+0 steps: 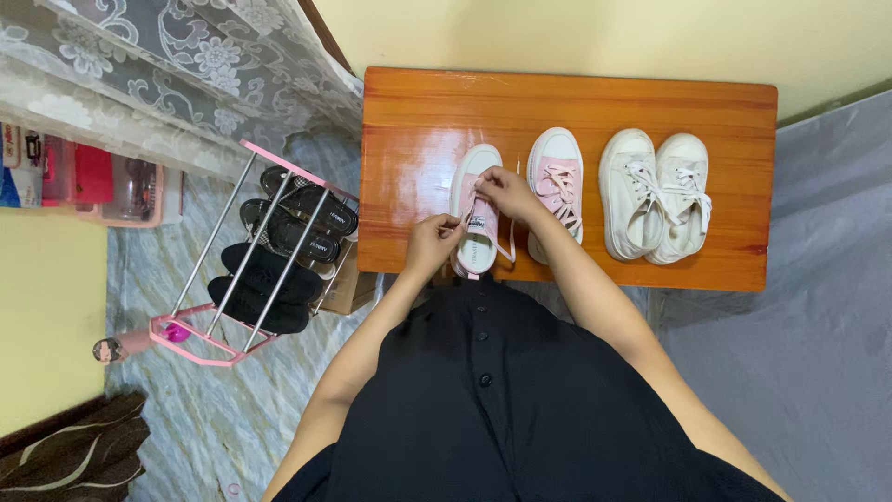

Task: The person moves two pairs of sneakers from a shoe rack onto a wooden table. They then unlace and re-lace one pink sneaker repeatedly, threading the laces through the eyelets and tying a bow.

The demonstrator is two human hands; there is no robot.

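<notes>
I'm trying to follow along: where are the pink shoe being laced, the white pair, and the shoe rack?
Pink shoe [476, 167], head view, on its toe cap.
White pair [628, 167], head view, left shoe's toe.
Shoe rack [279, 165], head view, pink top rail.

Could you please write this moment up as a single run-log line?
left hand: pinching lace | right hand: pulling lace | pink shoe: on wooden table | white shoes: untouched

Orange wooden table [409, 121] bearing pink sneakers [556, 177], white sneakers [655, 195]
</notes>
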